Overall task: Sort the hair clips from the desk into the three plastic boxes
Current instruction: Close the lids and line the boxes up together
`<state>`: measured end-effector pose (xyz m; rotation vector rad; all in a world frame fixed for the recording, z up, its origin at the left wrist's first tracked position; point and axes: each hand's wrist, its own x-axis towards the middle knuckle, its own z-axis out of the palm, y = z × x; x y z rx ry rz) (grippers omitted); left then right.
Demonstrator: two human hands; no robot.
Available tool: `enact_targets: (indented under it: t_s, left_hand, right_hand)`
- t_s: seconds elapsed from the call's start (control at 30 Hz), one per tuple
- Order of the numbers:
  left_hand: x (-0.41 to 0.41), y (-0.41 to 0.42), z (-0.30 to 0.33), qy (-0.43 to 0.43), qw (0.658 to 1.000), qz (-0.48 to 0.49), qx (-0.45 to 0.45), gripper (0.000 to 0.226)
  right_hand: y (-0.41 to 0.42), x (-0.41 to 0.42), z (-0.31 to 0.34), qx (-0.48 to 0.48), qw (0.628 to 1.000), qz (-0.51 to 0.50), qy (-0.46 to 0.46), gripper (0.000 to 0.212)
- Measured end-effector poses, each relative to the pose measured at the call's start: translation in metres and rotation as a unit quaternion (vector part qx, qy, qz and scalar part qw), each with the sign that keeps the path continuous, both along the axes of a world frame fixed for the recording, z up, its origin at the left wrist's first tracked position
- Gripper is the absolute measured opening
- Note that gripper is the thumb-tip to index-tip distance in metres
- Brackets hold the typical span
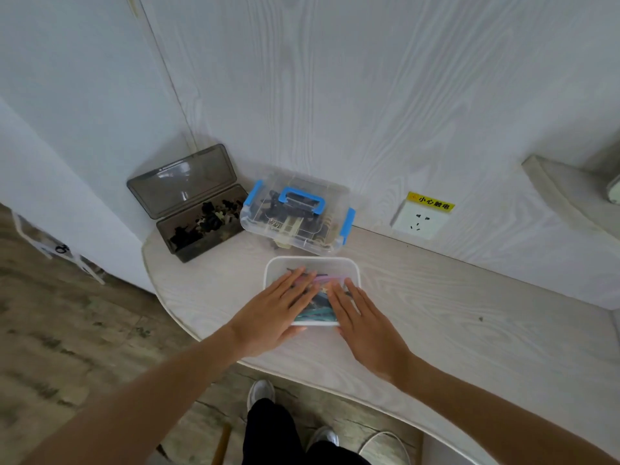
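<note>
- Left hand [271, 307] and right hand [364, 318]: fingers straight, lying flat on the white box [313, 263] at the desk [469, 313] front.
- Coloured clips [318, 315] visible inside under the lid.
- Grey box [201, 226], open, and clear box [297, 214], closed, behind; both contain clips.

A white wall socket [417, 222] — yellow warning label [432, 202] above it — sits on the wall, beyond and right of the hands.
</note>
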<state>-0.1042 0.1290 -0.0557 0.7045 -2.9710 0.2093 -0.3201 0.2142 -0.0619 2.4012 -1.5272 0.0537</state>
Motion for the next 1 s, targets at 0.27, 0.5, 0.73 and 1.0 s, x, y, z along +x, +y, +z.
enact_targets:
  t_s: [0.27, 0.5, 0.73, 1.0]
  left_hand:
    - [-0.003, -0.003, 0.004, -0.026, 0.999, 0.019, 0.003, 0.074]
    - [0.002, 0.015, 0.023, 0.123, 0.940, 0.224, 0.226, 0.078]
    - [0.003, 0.025, 0.034, 0.239, 0.634, 0.522, 0.517, 0.042]
    - [0.050, 0.028, 0.116, 0.189, 0.614, 0.416, 0.643, 0.024]
  right_hand:
    - [0.000, 0.004, 0.001, 0.030, 0.999, -0.021, -0.027, 0.057]
    - [-0.003, 0.001, 0.040, 0.146, 0.929, -0.156, -0.301, 0.050]
    - [-0.026, 0.000, 0.071, 0.471, 0.605, -0.404, -0.499, 0.037]
    - [-0.014, -0.029, 0.110, 0.598, 0.607, -0.239, -0.466, 0.026]
